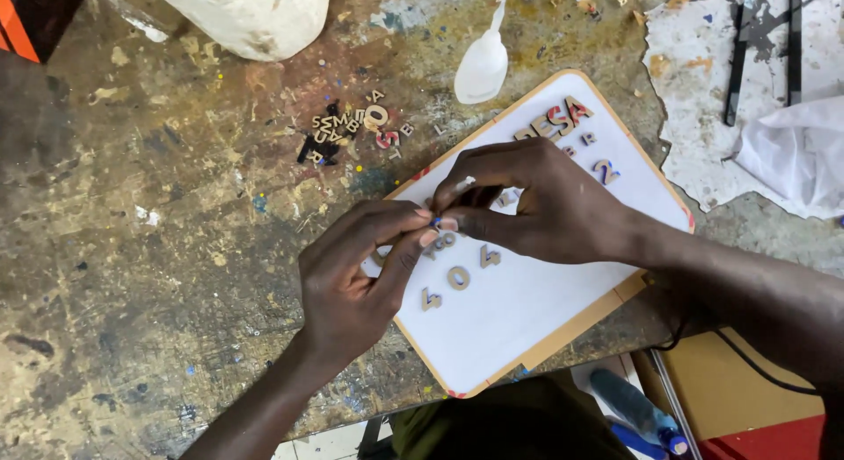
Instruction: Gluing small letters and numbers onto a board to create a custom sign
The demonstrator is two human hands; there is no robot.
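My left hand [352,275] sat nearest me, thumb and forefinger pinched shut on a tiny blue piece [436,221], too small to make out. My right hand [536,205] met it from three o'clock, fingertips closed on that same piece, right over the white board [519,319]. Wooden number cutouts [458,277] lay on the board just below my fingers. Farther off, at eleven o'clock, sat a heap of loose letters [347,126], and at twelve a white glue bottle [482,66].

The tiny piece [436,221] pinched between both hands' fingertips is too hidden to identify.
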